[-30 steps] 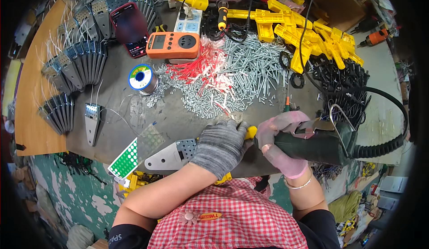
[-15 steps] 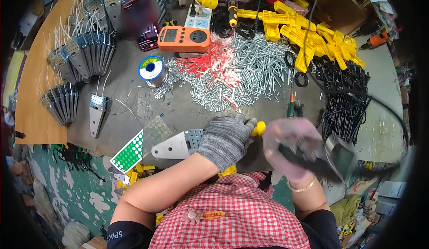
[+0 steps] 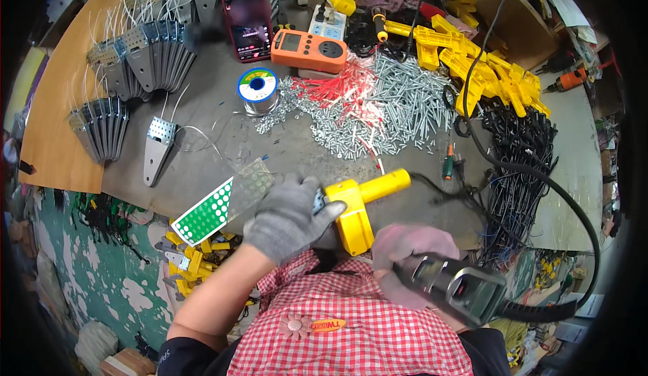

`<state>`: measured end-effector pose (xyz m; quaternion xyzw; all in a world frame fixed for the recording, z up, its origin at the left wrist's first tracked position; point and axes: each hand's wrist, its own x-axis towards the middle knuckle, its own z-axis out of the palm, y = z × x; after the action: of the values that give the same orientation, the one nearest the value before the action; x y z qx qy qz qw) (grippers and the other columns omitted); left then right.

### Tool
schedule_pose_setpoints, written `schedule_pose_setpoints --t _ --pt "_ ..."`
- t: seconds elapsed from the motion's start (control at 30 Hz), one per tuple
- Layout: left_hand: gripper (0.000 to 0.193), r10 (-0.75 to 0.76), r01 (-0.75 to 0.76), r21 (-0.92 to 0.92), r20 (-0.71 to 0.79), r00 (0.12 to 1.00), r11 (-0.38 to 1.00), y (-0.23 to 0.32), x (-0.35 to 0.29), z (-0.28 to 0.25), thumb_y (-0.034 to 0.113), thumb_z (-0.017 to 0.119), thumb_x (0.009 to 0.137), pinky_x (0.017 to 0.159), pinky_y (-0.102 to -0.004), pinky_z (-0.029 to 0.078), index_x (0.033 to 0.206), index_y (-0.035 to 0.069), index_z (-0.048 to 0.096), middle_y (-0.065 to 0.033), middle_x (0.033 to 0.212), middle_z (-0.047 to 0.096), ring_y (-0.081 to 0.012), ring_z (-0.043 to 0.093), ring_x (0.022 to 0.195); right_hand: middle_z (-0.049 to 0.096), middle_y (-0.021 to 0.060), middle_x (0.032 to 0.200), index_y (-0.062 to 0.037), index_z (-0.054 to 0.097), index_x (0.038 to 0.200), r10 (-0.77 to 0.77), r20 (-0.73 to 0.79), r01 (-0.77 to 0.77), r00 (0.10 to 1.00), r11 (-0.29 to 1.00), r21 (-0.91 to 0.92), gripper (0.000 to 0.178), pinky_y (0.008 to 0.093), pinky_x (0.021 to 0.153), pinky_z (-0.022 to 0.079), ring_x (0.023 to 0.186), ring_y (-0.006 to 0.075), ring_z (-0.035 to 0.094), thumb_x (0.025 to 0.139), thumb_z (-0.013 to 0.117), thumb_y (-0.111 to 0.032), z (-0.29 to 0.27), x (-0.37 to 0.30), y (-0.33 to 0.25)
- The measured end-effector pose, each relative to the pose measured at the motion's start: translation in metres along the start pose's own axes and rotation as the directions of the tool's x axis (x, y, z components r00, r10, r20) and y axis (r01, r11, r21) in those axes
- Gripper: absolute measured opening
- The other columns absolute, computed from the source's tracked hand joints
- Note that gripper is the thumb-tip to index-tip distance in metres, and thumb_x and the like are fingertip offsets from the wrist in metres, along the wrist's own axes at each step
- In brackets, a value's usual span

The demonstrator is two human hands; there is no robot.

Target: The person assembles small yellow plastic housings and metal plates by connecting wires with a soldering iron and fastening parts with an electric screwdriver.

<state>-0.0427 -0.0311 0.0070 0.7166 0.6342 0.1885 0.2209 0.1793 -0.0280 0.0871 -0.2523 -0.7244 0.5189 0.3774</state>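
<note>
My left hand [image 3: 290,217], in a grey knit glove, grips a yellow plastic handle housing [image 3: 354,222] from its left side, thumb lying on it. A bit of perforated metal plate [image 3: 318,202] shows beside the fingers; the rest is covered by the glove. The housing's round yellow stem points up and right. Close to my body, my right hand [image 3: 408,254] in a pink glove is wrapped round a black corded power tool [image 3: 466,285], which sits apart from the housing. A green-and-white dotted sheet [image 3: 206,212] lies left of my left hand.
Screws [image 3: 412,99] and red and white wires [image 3: 337,92] are heaped beyond my hands, near a solder spool [image 3: 257,96] and an orange meter [image 3: 307,50]. Grey metal plates [image 3: 158,59] stand at left. Yellow housings [image 3: 499,72] and black cables [image 3: 520,167] lie right; the tool's thick cord [image 3: 574,200] arches there.
The power tool has drawn back toward my body in my right hand. My left hand has shifted left and turned the piece, so the yellow housing now shows broadly.
</note>
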Motion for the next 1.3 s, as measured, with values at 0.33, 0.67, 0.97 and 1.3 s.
schedule_pose_setpoints --t 0.33,0.67,0.97,1.3 --pt "0.051 0.045 -0.033 -0.106 0.113 0.993 0.994 -0.006 0.035 0.004 0.051 0.072 0.084 0.082 -0.0486 0.05 0.108 0.006 0.073 -0.0193 0.09 0.062 -0.0374 0.063 0.089 0.065 0.0072 0.071 -0.0052 0.062 0.095 -0.08 0.063 0.067 0.995 0.98 0.186 0.033 0.0336 0.059 0.05 0.06 0.0224 0.063 0.072 0.079 0.011 0.008 0.017 -0.003" --pt "0.058 -0.139 0.133 -0.116 -0.042 0.989 0.984 -0.005 -0.009 0.004 0.047 0.073 0.086 0.077 -0.0476 0.049 0.127 0.006 0.069 -0.021 0.087 0.062 -0.0363 0.062 0.085 0.064 0.0057 0.069 -0.0031 0.059 0.095 -0.078 0.008 0.078 0.997 0.997 -0.009 0.037 0.0324 0.055 0.051 0.059 0.0198 0.063 0.068 0.079 0.013 0.019 0.017 0.005" --pt "0.052 0.131 -0.101 -0.12 0.276 0.952 0.988 -0.018 0.041 -0.019 0.056 0.068 0.086 0.08 -0.0483 0.05 0.116 0.014 0.074 -0.0208 0.089 0.064 -0.0372 0.063 0.09 0.065 0.0061 0.095 -0.005 0.059 0.107 0.065 -0.024 -0.067 0.998 0.992 -0.105 0.031 0.0312 0.076 0.052 0.084 0.0159 0.063 0.08 0.07 0.007 -0.01 0.07 0.028" --pt "0.056 0.147 -0.118 -0.148 0.202 0.968 0.982 -0.022 0.032 -0.007 0.064 0.06 0.089 0.081 -0.0481 0.05 0.125 0.022 0.072 -0.0203 0.096 0.063 -0.0371 0.064 0.092 0.061 0.0046 0.083 -0.0063 0.057 0.102 -0.163 0.119 0.179 0.979 0.974 -0.138 0.032 0.0296 0.067 0.051 0.075 0.0146 0.062 0.078 0.069 0.01 -0.009 0.093 0.046"
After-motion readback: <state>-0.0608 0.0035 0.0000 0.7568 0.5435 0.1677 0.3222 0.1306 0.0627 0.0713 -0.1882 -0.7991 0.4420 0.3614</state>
